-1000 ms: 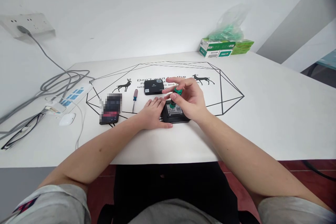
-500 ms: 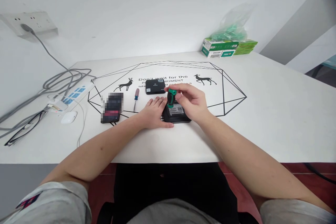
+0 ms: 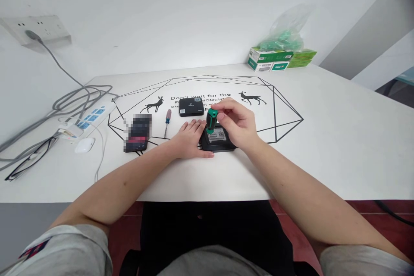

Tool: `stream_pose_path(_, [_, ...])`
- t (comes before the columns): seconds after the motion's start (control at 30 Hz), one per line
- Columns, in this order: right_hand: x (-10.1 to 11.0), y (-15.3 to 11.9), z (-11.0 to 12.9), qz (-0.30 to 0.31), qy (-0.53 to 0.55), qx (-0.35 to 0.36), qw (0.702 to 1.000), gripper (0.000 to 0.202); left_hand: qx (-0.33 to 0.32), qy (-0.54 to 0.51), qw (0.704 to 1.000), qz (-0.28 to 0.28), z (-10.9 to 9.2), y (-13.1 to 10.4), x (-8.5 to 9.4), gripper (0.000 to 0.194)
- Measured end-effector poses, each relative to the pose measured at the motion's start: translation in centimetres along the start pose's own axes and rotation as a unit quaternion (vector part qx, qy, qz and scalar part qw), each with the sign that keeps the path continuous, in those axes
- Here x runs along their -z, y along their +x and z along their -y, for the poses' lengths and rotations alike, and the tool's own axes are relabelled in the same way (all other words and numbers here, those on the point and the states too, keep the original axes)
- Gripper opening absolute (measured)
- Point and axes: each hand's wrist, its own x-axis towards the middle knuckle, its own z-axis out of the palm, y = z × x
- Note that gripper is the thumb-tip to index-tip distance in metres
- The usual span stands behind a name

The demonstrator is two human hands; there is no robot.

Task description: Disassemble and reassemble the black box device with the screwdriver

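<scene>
Now | right fingers (image 3: 225, 121) pinch screwdriver (image 3: 211, 120) | left fingers (image 3: 194, 127) spread | tabletop (image 3: 339, 146): "Don't wait for the"

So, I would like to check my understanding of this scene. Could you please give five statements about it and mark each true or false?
1. The right hand holds a green-and-black screwdriver. True.
2. A second screwdriver lies on the desk between the phone and the left hand. True.
3. The left hand rests on the phone. False: it is at the left side of the labelled black box.
4. Another black box lies farther away than the labelled one. True.
5. The plastic bag lies beside the left hand. False: the plastic bag sits on the boxes at the far right.
</scene>
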Motion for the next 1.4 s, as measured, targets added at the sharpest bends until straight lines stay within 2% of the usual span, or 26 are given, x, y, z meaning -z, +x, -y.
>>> stream_pose_path(0.1, [-0.3,-0.1,-0.2,0.003,0.028,-0.004,1.000,0.019,-0.002,0.006,1.000,-0.001,-0.1,0.0,0.1,0.127])
stream_pose_path(0.3, [-0.9,-0.5,0.0,0.040,0.142,-0.066,0.987,0.030,0.007,0.000,1.000,0.007,-0.2,0.0,0.1,0.136])
stream_pose_path(0.43, [-0.7,-0.6,-0.1,0.037,0.107,-0.067,0.991,0.033,0.005,-0.003,1.000,0.006,-0.1,-0.1,0.1,0.135])
stream_pose_path(0.63, [-0.1,-0.3,-0.1,0.041,0.043,-0.007,0.998,0.022,0.001,0.008,1.000,-0.003,0.1,0.0,-0.2,0.129])
stream_pose_path(0.9, [0.4,0.1,0.1,0.056,0.015,0.027,0.998,0.029,-0.007,0.013,1.000,-0.011,0.2,0.0,-0.2,0.128])
stream_pose_path(1.07, [0.7,0.1,0.1,0.060,0.019,0.013,0.998,0.029,-0.010,0.008,1.000,-0.011,0.4,0.1,-0.3,0.130])
stream_pose_path(1.27, [0.0,0.0,-0.3,0.015,0.016,0.020,1.000,0.016,-0.014,0.005,1.000,-0.013,0.4,0.0,-0.3,0.127])
stream_pose_path(1.4, [-0.6,-0.2,-0.1,0.013,0.084,-0.036,0.996,0.028,-0.006,-0.001,1.000,-0.004,0.3,0.0,-0.2,0.132])
